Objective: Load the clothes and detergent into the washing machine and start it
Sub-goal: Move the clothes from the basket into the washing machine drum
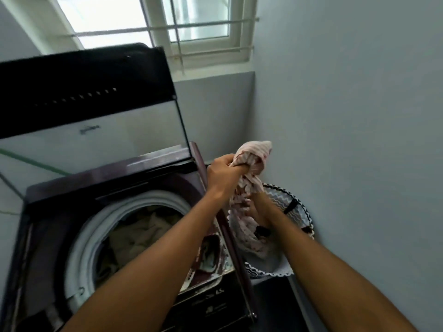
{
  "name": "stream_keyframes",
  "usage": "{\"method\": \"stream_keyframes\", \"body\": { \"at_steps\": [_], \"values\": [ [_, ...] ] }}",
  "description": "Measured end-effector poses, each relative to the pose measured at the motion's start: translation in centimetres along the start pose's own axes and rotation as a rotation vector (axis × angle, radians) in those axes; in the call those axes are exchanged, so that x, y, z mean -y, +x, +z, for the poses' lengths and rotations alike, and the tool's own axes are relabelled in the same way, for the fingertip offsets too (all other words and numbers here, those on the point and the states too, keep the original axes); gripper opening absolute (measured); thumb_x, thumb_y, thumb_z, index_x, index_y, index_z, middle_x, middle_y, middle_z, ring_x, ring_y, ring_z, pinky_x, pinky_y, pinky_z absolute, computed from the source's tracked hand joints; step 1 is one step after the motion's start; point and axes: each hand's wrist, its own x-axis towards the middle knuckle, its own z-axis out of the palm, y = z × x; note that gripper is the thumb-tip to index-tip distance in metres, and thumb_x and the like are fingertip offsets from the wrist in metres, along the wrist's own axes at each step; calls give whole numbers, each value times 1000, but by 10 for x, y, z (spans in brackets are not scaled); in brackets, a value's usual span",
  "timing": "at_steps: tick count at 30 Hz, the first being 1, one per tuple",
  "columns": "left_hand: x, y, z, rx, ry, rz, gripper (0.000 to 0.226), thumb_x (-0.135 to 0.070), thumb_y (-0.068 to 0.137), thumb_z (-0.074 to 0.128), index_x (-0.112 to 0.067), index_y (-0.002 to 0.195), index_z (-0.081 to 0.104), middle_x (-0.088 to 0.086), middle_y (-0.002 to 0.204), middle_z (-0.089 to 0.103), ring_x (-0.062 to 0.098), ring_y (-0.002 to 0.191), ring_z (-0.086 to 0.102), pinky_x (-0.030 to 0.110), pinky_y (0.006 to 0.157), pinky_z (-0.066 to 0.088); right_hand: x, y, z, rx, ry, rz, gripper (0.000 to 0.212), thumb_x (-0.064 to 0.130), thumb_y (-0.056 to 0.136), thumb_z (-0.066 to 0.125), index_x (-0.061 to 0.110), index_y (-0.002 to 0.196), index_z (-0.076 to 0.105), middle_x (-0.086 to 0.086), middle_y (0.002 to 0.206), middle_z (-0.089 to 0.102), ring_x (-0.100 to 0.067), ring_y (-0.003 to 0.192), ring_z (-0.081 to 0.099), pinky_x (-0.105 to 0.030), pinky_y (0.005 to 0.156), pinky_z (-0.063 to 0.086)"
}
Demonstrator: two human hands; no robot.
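Observation:
A dark maroon top-loading washing machine [40, 212] stands at the left with its glass lid [96, 125] raised. Pale clothes [141, 233] lie in its white-rimmed drum. To the right, a pink-and-white patterned garment [254, 154] hangs above a laundry basket [298, 212] with a zigzag trim. My left hand [224, 173] grips the garment's top, held high beside the machine's right edge. My right hand [256, 209] holds the garment lower down, just over the basket, partly hidden in the fabric.
The basket sits in the corner against the pale blue wall [359, 116]. A barred window [191, 27] is above the machine. The machine's control panel [211, 255] runs along its right side, under my left forearm. A dark floor strip [275, 305] lies between machine and wall.

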Motion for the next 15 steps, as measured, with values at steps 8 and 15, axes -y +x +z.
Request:
{"method": "stream_keyframes", "body": {
  "at_steps": [8, 15],
  "values": [
    [-19, -41, -121, -101, 124, 219, 26, -29, 74, 67, -23, 98, 74, -2, 89, 74, 12, 84, 70, 37, 75, 57, 17, -15, 114, 87, -56, -164, 21, 28, 85, 64, 7, 84, 68, -18, 79, 61, -29, 72, 57, -34, 63, 44],
    [16, -60, -202, -295, 320, 334, 30, -12, 86, 67, -26, 111, 74, 0, 98, 60, 15, 91, 62, 15, 80, 47, 4, -38, 216, 443, -28, -72, 31, 26, 104, 35, 17, 91, 61, 1, 79, 69, -11, 75, 60, -25, 70, 48]
  ]
}}
